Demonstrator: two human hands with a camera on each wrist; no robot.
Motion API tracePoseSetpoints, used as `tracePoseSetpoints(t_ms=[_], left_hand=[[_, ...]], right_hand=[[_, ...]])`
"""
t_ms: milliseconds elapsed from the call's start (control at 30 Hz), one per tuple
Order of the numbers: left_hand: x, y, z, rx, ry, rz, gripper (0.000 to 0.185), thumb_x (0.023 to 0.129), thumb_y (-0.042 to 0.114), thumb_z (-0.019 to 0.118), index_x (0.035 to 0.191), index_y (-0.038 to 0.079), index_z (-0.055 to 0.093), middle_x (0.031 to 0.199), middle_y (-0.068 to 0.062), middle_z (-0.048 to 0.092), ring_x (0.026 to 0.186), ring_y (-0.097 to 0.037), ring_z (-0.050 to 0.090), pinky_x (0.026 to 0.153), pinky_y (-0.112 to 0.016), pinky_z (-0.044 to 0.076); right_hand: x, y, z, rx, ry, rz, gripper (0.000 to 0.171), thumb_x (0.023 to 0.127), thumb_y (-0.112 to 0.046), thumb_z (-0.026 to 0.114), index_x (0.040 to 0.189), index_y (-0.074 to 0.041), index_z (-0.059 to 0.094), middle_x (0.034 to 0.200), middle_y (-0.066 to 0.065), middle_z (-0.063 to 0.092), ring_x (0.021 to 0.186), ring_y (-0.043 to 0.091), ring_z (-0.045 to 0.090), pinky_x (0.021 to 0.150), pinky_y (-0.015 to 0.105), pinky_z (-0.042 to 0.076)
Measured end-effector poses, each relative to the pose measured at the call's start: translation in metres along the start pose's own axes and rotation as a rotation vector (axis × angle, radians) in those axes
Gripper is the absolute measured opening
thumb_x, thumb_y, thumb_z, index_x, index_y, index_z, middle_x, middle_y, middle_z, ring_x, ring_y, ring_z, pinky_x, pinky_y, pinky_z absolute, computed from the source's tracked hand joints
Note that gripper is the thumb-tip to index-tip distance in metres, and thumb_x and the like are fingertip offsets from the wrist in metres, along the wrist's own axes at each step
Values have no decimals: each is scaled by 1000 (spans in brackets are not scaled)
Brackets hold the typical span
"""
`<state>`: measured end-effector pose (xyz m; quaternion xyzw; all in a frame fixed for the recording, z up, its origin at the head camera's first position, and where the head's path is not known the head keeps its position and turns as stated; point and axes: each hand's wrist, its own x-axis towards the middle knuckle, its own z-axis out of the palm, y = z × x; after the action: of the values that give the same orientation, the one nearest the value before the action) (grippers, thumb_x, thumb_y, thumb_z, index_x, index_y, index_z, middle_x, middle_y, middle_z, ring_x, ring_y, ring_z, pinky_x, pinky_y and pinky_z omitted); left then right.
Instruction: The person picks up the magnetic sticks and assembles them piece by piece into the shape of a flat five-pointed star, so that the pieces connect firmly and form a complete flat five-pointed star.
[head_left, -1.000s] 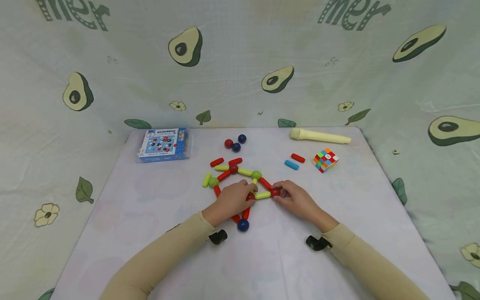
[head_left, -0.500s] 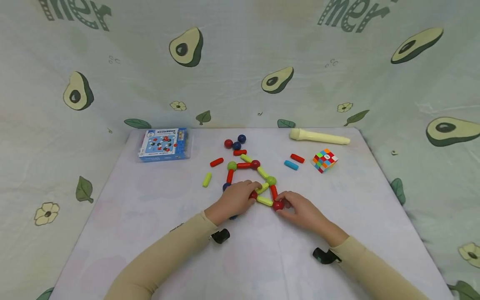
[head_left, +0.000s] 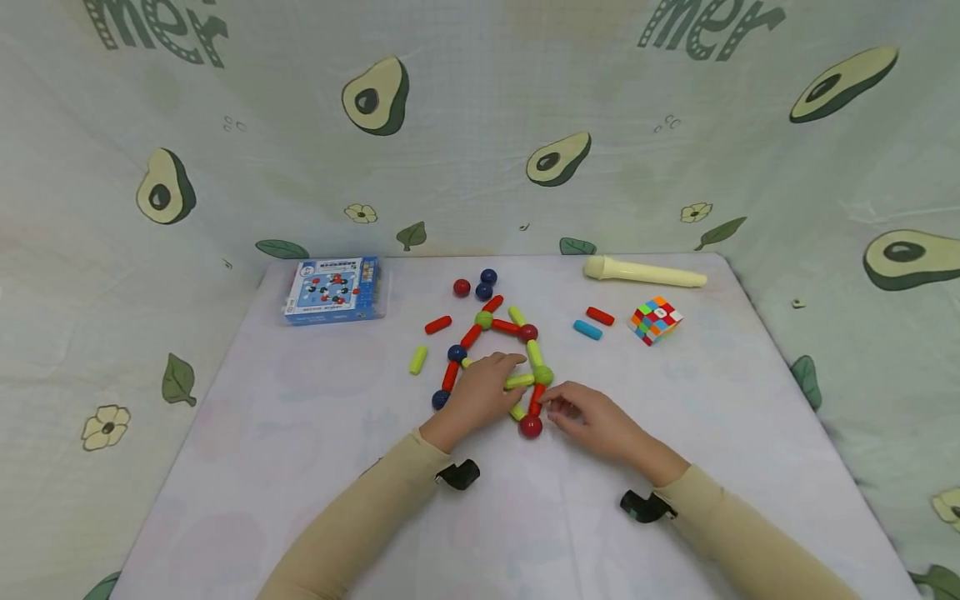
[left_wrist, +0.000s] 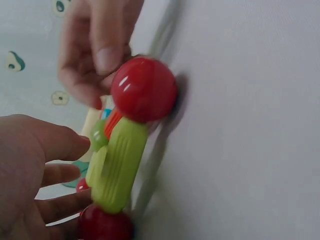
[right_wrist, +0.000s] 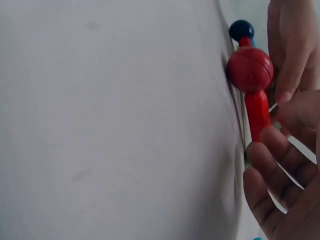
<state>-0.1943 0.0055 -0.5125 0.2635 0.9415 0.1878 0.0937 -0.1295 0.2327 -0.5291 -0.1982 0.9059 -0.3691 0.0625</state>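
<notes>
A joined frame of coloured rods and balls lies mid-table. My left hand (head_left: 480, 392) rests over its near left part, hiding a red ball (left_wrist: 106, 224) in the head view. Its fingers are spread, around a light green rod (left_wrist: 120, 165) and that ball; contact is unclear. My right hand (head_left: 596, 421) is on the frame's right, loosely bent fingers beside a red rod (head_left: 537, 400), perhaps touching it. Nearest me is a red ball (head_left: 531, 427). The frame's other balls include a green ball (head_left: 543, 375), a dark red ball (head_left: 528, 332) and a blue ball (head_left: 457, 354).
Loose pieces lie around: a red rod (head_left: 438, 325), a light green rod (head_left: 418, 360), a blue rod (head_left: 588, 330) and several balls behind. A blue boxed set (head_left: 333, 290) stands back left. At the back right are a puzzle cube (head_left: 656, 321) and a cream microphone-shaped object (head_left: 645, 272).
The joined frame has turned clockwise as I see it, its right red ball swinging towards me. My left fingers have spread from the ball they pinched; my right fingers have left the right red ball.
</notes>
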Motion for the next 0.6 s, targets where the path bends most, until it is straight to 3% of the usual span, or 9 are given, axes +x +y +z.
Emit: tracePoseSetpoints(t_ms=[133,267,367,467,600], left_hand=[[7,9,12,-25,11,-17,52,100,40,65,148,24,54,138,-3,60,119,-21,60,99,-38,51],[13,16,22,3,33,-5,46,100,40,64,144,28,59,127,0,65,104,-18,60,86,-30,53],[17,17,29,36,65,4,42,100,41,64,141,29,62,119,1,67,95,-16,58,76,-25,50],[19,17,32,44,83,0,40,100,41,65,138,30,64,115,3,68,90,-15,56,72,-23,48],[17,15,28,28,82,-9,38,99,41,66,136,30,65,110,3,67,87,-14,55,68,-22,47]], right_hand=[[17,20,-15,-34,156,113,24,99,-17,67,122,-13,64,99,-3,60,88,15,56,78,32,52],[36,46,-33,-131,266,232,30,100,-19,64,128,-7,59,116,11,55,86,21,57,76,37,51],[47,59,-44,-178,273,315,42,101,-21,63,139,-7,53,131,17,48,86,25,57,75,40,51],[56,65,-49,-198,236,354,50,101,-23,63,146,-8,49,137,19,47,95,30,57,82,46,52],[65,68,-48,-216,175,352,41,101,-25,63,139,-9,55,131,18,51,106,34,56,93,53,51]])
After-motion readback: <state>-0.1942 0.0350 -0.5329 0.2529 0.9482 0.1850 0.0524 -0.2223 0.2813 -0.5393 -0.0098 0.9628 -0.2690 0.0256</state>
